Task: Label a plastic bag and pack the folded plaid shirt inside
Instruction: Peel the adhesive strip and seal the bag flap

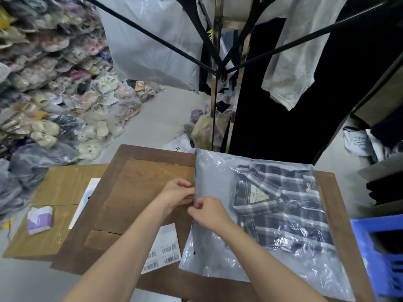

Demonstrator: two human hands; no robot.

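A clear plastic bag (216,171) lies flat on the brown wooden table (135,177), its open edge facing left. The folded dark plaid shirt (283,205) sits inside it, collar label showing through the film. My left hand (177,194) and my right hand (209,212) meet at the middle of the bag's left edge, fingers pinched on the zip strip. A white sheet of barcode labels (163,251) lies on the table under my forearms.
A sheet of cardboard (43,205) at the left carries a purple tissue pack (40,219) and a white strip. A blue crate (379,253) stands at the right. Bagged shoes (54,83) are piled left; hanging garments (294,62) and a rack stand behind the table.
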